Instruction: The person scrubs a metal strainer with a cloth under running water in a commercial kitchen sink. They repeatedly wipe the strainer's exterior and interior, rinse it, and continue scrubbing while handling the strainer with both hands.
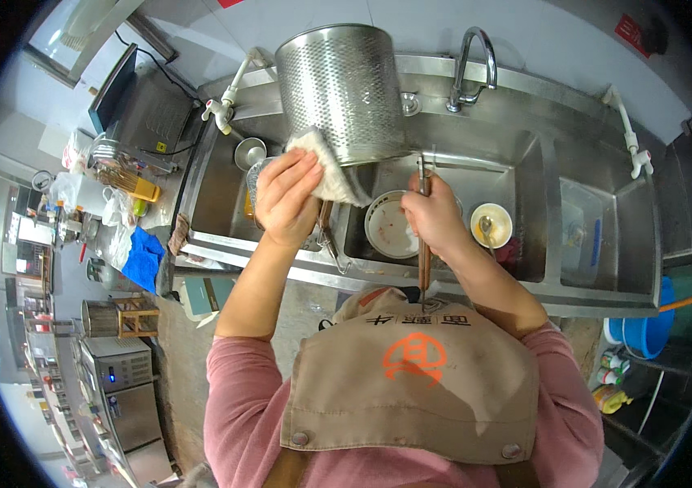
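Note:
A perforated stainless-steel strainer basket (340,91) is raised over the sink, tilted on its side. Against its lower edge my left hand (288,198) presses a folded white cloth (321,168). My right hand (434,213) grips a long handle (424,253) with wooden sides and a metal end; it appears to join the basket near its lower right edge. Below, in the middle basin, sit a large white bowl (382,229), partly hidden by my right hand, and a smaller bowl (504,210) with a metal spoon (485,227) in it.
A chrome faucet (489,58) and white taps (219,113) stand behind the steel sink (550,213). The left basin holds a small metal cup (250,152). Another wood-and-metal handle (329,235) lies across the front rim. At left is a cluttered counter with a blue cloth (143,256).

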`<action>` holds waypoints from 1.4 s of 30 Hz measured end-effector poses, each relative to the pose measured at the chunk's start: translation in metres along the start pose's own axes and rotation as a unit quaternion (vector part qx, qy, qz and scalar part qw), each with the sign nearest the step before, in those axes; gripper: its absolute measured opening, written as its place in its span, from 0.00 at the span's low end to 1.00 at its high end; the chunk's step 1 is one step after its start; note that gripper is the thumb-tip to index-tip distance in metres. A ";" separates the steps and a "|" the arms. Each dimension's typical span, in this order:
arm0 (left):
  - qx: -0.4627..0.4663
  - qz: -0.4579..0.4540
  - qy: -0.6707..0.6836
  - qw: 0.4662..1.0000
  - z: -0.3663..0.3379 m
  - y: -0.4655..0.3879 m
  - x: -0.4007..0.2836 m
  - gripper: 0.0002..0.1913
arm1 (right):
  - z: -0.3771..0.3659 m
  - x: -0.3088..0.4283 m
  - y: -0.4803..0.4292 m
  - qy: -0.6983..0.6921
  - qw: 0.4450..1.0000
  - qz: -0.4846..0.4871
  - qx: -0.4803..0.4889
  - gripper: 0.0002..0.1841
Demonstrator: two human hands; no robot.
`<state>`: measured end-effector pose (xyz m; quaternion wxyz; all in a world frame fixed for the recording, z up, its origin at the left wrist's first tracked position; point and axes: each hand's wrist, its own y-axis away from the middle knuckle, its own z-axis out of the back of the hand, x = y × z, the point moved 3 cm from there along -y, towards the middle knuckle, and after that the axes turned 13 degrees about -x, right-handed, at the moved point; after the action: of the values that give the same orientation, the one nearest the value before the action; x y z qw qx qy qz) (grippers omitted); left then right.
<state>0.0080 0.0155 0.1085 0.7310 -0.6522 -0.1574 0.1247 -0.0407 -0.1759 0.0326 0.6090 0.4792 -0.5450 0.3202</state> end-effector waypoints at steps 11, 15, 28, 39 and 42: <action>0.111 -0.044 0.027 0.992 0.001 0.010 0.018 0.15 | 0.011 0.006 0.006 0.080 0.988 0.113 -0.076 0.13; 0.224 -0.080 0.009 0.971 -0.026 -0.026 -0.008 0.14 | -0.007 0.015 0.010 0.089 0.977 0.175 -0.086 0.11; 0.223 -0.106 0.040 0.968 -0.022 -0.026 0.008 0.15 | 0.007 0.009 0.003 0.014 0.998 0.064 -0.025 0.07; 0.285 -0.159 0.032 0.945 -0.030 -0.052 0.003 0.18 | 0.014 0.030 -0.009 -0.013 0.998 0.034 0.048 0.06; 0.300 -0.184 0.068 0.933 -0.029 -0.054 0.001 0.19 | 0.022 0.041 -0.007 0.043 0.993 0.107 0.040 0.06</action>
<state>0.0194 -0.0166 0.1588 0.9117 -0.3689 -0.1802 -0.0154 -0.0343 -0.2038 0.0694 0.5751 0.4277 -0.5529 0.4251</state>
